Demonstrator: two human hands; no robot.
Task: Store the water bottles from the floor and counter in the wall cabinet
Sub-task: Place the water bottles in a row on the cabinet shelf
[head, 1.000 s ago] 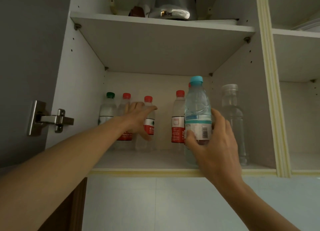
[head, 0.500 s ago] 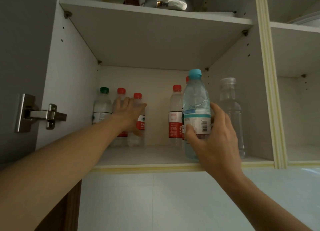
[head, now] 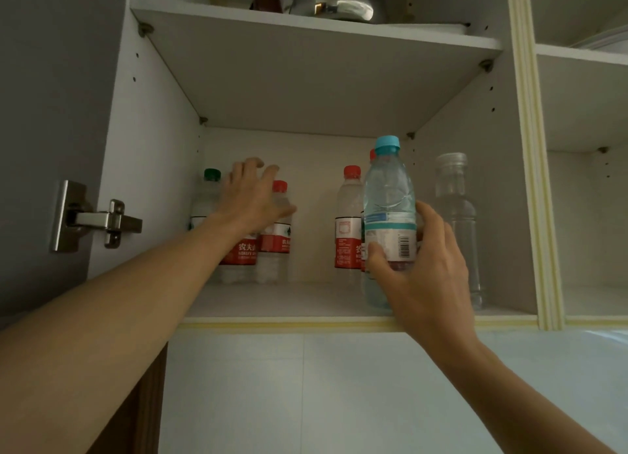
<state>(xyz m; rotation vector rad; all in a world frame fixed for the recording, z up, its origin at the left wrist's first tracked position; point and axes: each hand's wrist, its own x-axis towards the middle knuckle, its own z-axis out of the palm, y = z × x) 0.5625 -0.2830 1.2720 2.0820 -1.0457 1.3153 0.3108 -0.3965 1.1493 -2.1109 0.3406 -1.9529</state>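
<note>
While the right hand grips a clear ribbed bottle upright on the smooth white shelf, the left hand spreads its fingers wide over red-capped bottles.

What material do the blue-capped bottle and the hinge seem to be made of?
Blue-capped bottle: likely thin clear plastic, glossy; its contents show through and a paper-like label wraps it. Hinge: looks like bright metal, smooth finish, with reflections on its plate.

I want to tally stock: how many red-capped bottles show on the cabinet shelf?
3 clear: one right of the left hand, one mid-shelf, one cap peeking behind the blue-capped bottle. A fourth red label shows below the hand, cap hidden.
</note>
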